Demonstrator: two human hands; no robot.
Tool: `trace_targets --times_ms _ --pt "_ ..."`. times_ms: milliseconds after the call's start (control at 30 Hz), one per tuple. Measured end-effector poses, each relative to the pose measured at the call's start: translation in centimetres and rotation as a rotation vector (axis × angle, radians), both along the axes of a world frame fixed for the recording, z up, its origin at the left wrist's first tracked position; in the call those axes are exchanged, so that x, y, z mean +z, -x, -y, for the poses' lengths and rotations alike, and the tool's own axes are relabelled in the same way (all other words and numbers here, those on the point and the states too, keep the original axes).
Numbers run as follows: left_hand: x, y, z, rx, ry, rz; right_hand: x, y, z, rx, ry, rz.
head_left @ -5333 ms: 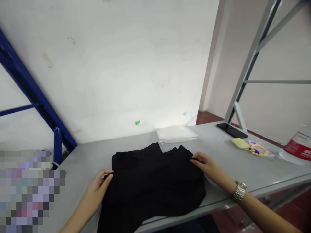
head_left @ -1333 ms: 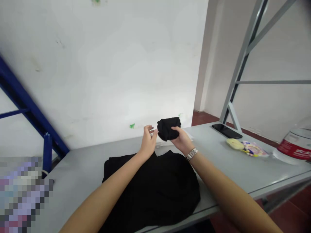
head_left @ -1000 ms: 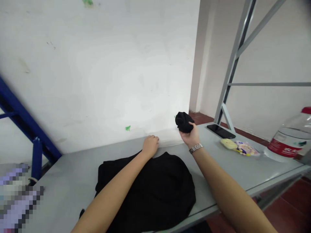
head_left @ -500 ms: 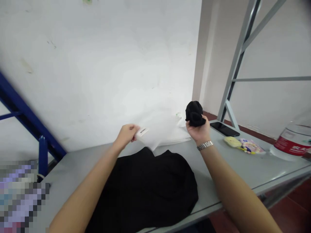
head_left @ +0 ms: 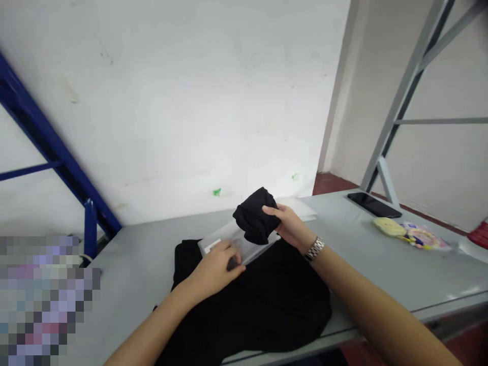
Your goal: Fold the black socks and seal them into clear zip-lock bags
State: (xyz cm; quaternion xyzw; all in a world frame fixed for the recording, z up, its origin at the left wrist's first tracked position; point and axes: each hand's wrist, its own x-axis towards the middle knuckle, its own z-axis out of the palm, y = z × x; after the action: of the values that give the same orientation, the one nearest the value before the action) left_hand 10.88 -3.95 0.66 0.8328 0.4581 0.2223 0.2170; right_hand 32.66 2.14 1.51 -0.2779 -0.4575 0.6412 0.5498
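Note:
A bundled black cloth (head_left: 256, 216) is in my right hand (head_left: 292, 223), thumb on top of it, with a metal watch on that wrist. Below it a translucent plastic bag (head_left: 249, 250) with a white label (head_left: 211, 246) lies over a larger black garment (head_left: 267, 305). My left hand (head_left: 219, 267) rests at the bag's near left part, fingers curled and thumb apart, at its edge. Whether its fingers pinch the plastic is hard to make out. The large garment is spread on the grey table (head_left: 133, 264) and reaches over its front edge.
More clear bags (head_left: 301, 207) lie behind my right hand. To the right are a black phone (head_left: 373, 204), a yellow case (head_left: 389, 226), a colourful packet (head_left: 423, 236) and part of a red-labelled bottle (head_left: 479, 235). Blurred purple items (head_left: 46, 305) stand at left.
My right hand has brought the black bundle left and down, over the bag. The bag has come down onto the garment, with my left hand lower on it. The view has shifted left.

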Motion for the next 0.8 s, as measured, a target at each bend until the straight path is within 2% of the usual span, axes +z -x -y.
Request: trace_targets --times_ms 67,167,267,333,433,500,600,700,800 --pt "-0.9 0.1 -0.4 0.004 -0.011 0.074 -0.1 0.8 0.8 0.092 0.012 0.009" --pt "-2.0 0.7 -1.1 0.022 0.124 0.262 -0.7 1.7 1.6 0.230 0.043 0.057" --pt "-2.4 1.2 -1.6 0.031 0.306 0.387 -1.3 2.4 2.0 0.273 0.057 0.088" --pt "-2.4 1.4 -1.9 0.023 0.338 0.392 -1.5 2.6 2.1 0.275 0.068 0.093" --pt "-2.3 1.4 -1.8 0.025 0.278 0.384 -1.7 2.8 2.1 0.296 0.093 0.118" --pt "-2.2 1.4 -1.5 0.066 0.171 0.392 -1.7 2.9 2.2 0.335 0.115 0.162" --pt "-1.9 1.2 -0.9 0.246 -0.043 0.423 -1.6 3.0 2.3 0.370 0.177 0.260" --pt "-1.4 1.0 -0.3 0.387 -0.123 0.451 -2.0 2.9 2.1 0.380 0.220 0.349" --pt "-1.0 0.5 0.3 0.304 -0.134 0.431 -2.6 2.8 1.8 0.335 0.174 0.378"
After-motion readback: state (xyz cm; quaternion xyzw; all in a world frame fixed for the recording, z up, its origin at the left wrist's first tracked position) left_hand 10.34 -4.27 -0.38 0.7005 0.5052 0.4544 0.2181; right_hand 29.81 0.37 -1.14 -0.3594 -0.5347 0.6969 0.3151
